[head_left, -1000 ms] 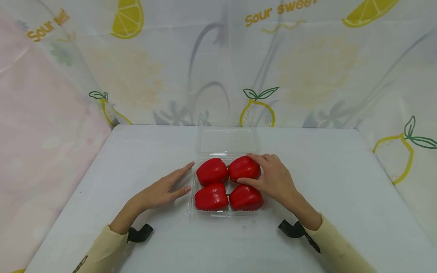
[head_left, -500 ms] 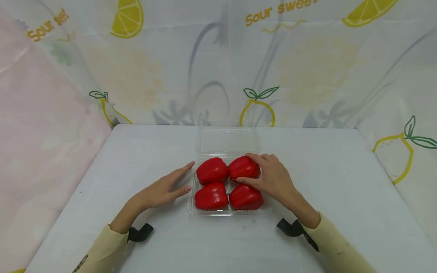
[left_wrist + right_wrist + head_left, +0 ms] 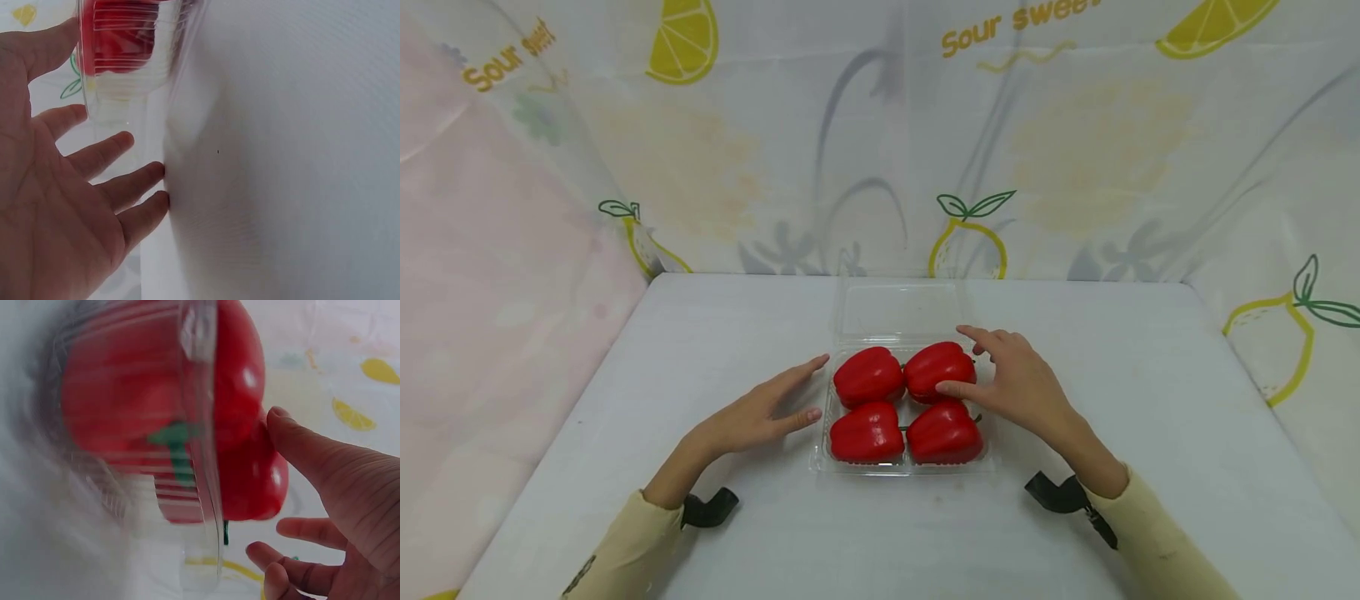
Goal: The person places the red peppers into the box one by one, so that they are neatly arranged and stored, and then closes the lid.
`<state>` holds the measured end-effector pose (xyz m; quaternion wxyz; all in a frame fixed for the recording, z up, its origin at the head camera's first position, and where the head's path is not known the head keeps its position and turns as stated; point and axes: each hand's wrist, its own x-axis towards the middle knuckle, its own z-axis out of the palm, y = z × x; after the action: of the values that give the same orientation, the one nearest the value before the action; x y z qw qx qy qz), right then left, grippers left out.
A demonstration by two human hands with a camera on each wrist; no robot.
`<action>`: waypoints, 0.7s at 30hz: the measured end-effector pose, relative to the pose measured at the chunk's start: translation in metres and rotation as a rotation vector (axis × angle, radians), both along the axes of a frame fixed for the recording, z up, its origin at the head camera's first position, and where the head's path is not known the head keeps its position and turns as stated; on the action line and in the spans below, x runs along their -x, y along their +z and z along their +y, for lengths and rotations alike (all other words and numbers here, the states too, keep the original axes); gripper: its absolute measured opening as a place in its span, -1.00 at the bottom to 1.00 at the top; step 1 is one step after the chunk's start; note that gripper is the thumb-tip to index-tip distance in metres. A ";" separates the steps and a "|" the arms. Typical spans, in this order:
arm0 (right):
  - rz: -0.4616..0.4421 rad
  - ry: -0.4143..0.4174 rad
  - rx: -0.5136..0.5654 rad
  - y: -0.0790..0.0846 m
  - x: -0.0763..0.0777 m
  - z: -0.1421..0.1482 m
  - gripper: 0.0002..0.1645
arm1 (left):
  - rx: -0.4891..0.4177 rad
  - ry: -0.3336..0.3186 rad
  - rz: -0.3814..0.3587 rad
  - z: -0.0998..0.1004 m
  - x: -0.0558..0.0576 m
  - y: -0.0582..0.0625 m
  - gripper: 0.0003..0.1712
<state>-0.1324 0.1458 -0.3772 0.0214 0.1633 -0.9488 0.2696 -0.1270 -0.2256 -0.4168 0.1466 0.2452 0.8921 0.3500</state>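
Observation:
Several red bell peppers sit in two rows in a clear plastic clamshell box (image 3: 901, 468) whose lid (image 3: 901, 307) lies folded back behind it. My right hand (image 3: 1018, 383) hovers at the box's right side, fingers spread, its thumb tip overlapping the back right pepper (image 3: 942, 367) in the head view. Green stems show on the front right pepper (image 3: 946, 433) and on peppers in the right wrist view. My left hand (image 3: 760, 417) lies to the left of the box with straight, spread fingers, its fingertips right at the box's edge. Neither hand grips anything.
The box stands on a white-covered table (image 3: 880, 542). A cloth backdrop (image 3: 880, 142) with lemon prints rises behind the table, and pink cloth (image 3: 497, 275) hangs at the left. Black wrist mounts (image 3: 711, 507) show below each sleeve.
My right hand has let go of the back right pepper and shifted a little right, its fingers spreading. The peppers and my left hand have stayed in place.

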 end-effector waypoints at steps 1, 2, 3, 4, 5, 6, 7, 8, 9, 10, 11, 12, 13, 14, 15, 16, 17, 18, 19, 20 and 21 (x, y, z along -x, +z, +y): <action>-0.003 0.000 0.009 0.001 0.001 0.002 -0.05 | -0.021 0.002 -0.003 0.000 0.001 0.000 -0.10; -0.007 0.000 0.020 0.001 0.003 0.005 -0.06 | -0.048 0.003 -0.008 0.000 0.002 0.000 -0.13; -0.010 0.001 0.031 0.001 0.004 0.007 -0.08 | -0.074 0.006 -0.011 0.000 0.003 -0.001 -0.15; -0.013 -0.001 0.043 0.001 0.005 0.010 -0.09 | -0.105 0.009 -0.018 0.001 0.004 -0.001 -0.19; -0.017 -0.004 0.056 0.001 0.007 0.012 -0.10 | -0.137 0.012 -0.025 0.001 0.005 -0.001 -0.22; -0.022 -0.009 0.065 0.001 0.009 0.015 -0.11 | -0.170 0.020 -0.035 0.002 0.006 -0.001 -0.24; -0.028 -0.014 0.077 0.001 0.010 0.017 -0.12 | -0.203 0.030 -0.043 0.003 0.008 -0.002 -0.26; -0.035 -0.017 0.091 0.001 0.012 0.019 -0.14 | -0.233 0.041 -0.050 0.004 0.010 -0.001 -0.28; -0.044 -0.023 0.104 0.000 0.013 0.021 -0.15 | -0.256 0.054 -0.050 0.006 0.011 -0.001 -0.28; -0.053 -0.026 0.116 0.000 0.015 0.023 -0.16 | -0.278 0.069 -0.053 0.007 0.013 -0.001 -0.29; -0.062 -0.028 0.132 -0.001 0.017 0.024 -0.17 | -0.295 0.087 -0.054 0.009 0.016 0.000 -0.29; -0.069 -0.029 0.147 -0.002 0.019 0.026 -0.19 | -0.306 0.110 -0.058 0.011 0.018 0.000 -0.29; -0.075 -0.031 0.163 -0.003 0.020 0.027 -0.20 | -0.317 0.134 -0.063 0.013 0.020 0.001 -0.29; -0.079 -0.032 0.178 -0.004 0.023 0.028 -0.21 | -0.326 0.157 -0.069 0.015 0.023 0.001 -0.28; -0.084 -0.034 0.192 -0.005 0.025 0.030 -0.22 | -0.338 0.182 -0.082 0.017 0.025 0.002 -0.28; -0.088 -0.036 0.207 -0.007 0.027 0.031 -0.24 | -0.349 0.206 -0.095 0.019 0.028 0.002 -0.27; -0.095 -0.040 0.222 -0.008 0.029 0.031 -0.24 | -0.360 0.232 -0.111 0.021 0.030 0.003 -0.25; -0.106 -0.044 0.235 -0.009 0.031 0.032 -0.25 | -0.371 0.259 -0.127 0.023 0.032 0.004 -0.23; -0.118 -0.046 0.246 -0.010 0.033 0.033 -0.24 | -0.387 0.284 -0.144 0.025 0.034 0.004 -0.21; -0.136 -0.048 0.261 -0.012 0.035 0.033 -0.23 | -0.401 0.305 -0.162 0.027 0.036 0.005 -0.20; -0.157 -0.052 0.277 -0.013 0.037 0.033 -0.23 | -0.413 0.324 -0.179 0.029 0.038 0.005 -0.18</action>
<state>-0.1695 0.1793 -0.3902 -0.0237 0.1126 -0.9052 0.4091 -0.1649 -0.1964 -0.4118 0.1137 0.0921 0.8131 0.5634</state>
